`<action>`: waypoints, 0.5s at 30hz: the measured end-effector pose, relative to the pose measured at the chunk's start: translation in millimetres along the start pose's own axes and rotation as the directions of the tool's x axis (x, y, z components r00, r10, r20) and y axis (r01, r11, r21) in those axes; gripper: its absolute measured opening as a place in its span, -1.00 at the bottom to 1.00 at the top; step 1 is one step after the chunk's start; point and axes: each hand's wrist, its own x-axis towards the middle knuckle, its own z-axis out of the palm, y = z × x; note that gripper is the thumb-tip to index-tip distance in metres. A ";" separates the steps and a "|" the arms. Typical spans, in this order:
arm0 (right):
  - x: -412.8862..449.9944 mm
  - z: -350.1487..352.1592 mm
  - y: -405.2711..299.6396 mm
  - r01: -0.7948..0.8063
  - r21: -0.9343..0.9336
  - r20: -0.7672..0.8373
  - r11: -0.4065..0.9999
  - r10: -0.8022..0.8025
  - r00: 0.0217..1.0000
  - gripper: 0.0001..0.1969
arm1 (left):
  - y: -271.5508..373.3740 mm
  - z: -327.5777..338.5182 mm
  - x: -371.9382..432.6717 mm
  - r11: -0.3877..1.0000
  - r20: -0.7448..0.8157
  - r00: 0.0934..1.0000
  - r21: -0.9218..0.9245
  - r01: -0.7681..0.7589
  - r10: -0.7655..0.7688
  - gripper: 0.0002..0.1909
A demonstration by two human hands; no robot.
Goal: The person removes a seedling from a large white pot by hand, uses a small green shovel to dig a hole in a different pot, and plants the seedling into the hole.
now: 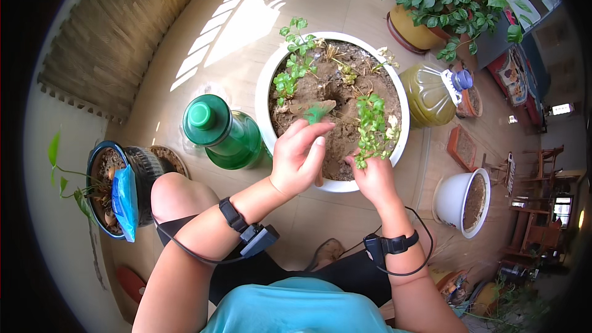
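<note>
A round white plant pot full of brown soil stands before me, with leafy green plants at its upper left. My left hand is over the pot's near left part, holding a small trowel; its green part is blurred and its blade lies over the soil. At the near right, my right hand reaches to the soil at the base of a second green leafy plant. The leaves cover some of its fingers, so its hold cannot be told. Withered stems stand in the soil.
A green plastic bottle stands left of the pot, a large bottle of yellowish liquid right of it. Farther right are a terracotta planter and a white pot. A dark pot holding a blue packet is at left.
</note>
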 end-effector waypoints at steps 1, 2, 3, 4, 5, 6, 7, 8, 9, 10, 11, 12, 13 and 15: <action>-0.6 0.3 0.7 -0.015 0.017 0.000 1.000 0.015 1.000 -0.88 | 0.2 0.6 -0.4 1.000 0.008 1.000 -0.003 -0.005 0.005 -0.77; -1.4 2.2 3.2 -0.014 0.012 0.005 1.000 0.014 1.000 -0.88 | -0.1 1.5 -0.4 1.000 0.005 1.000 0.000 -0.012 0.012 -0.77; -2.1 5.4 5.7 -0.049 0.008 -0.001 0.999 0.049 0.999 -0.89 | 0.0 0.7 -0.4 1.000 0.001 1.000 -0.001 -0.009 0.009 -0.77; -2.2 8.1 7.6 -0.083 0.005 -0.007 0.997 0.083 0.997 -0.90 | -0.2 -0.2 -0.7 1.000 0.003 1.000 0.012 -0.011 0.011 -0.77; -1.6 9.9 8.0 -0.081 0.004 -0.001 0.997 0.081 0.997 -0.90 | -0.3 -1.2 -1.1 1.000 0.005 1.000 0.025 -0.012 0.012 -0.76; -0.5 10.0 8.7 -0.122 -0.047 0.005 0.991 0.122 0.993 -0.87 | 1.1 -1.5 -0.8 1.000 0.003 1.000 0.022 -0.011 0.011 -0.76; 0.5 10.3 10.1 -0.161 -0.096 0.009 0.982 0.163 0.987 -0.81 | 3.1 -2.4 -1.3 0.999 0.036 0.999 0.017 0.037 -0.038 -0.75; 2.9 11.7 14.4 -0.160 -0.099 0.012 0.982 0.162 0.987 -0.81 | 3.9 -2.4 -1.6 0.996 0.070 0.994 0.015 0.087 -0.088 -0.74; 8.1 15.1 19.7 -0.274 0.265 -0.125 0.925 0.315 0.941 -0.81 | 2.6 -3.0 -1.6 0.996 0.065 0.994 0.018 0.089 -0.090 -0.74; 16.0 13.6 24.2 -0.293 0.603 -0.192 0.742 0.491 0.850 -0.79 | 2.2 -2.3 -0.4 0.999 0.030 0.999 0.027 0.035 -0.036 -0.75; 29.1 -5.6 37.5 -0.416 0.672 -0.106 0.612 0.636 0.765 -0.83 | 2.5 -2.0 0.4 0.999 -0.005 1.000 0.038 -0.017 0.017 -0.76; 31.9 -0.4 40.0 -0.347 0.589 -0.187 0.730 0.541 0.820 -0.82 | 3.7 1.2 0.0 0.999 -0.005 1.000 0.039 -0.021 0.021 -0.76; 36.1 10.8 38.7 -0.263 0.496 -0.262 0.827 0.432 0.863 -0.81 | 4.3 1.8 0.2 0.999 -0.003 1.000 0.030 -0.029 0.029 -0.76; 39.8 20.0 35.0 -0.316 0.398 -0.183 0.861 0.412 0.892 -0.83 | 3.2 1.5 1.4 0.999 -0.001 1.000 0.021 -0.030 0.030 -0.76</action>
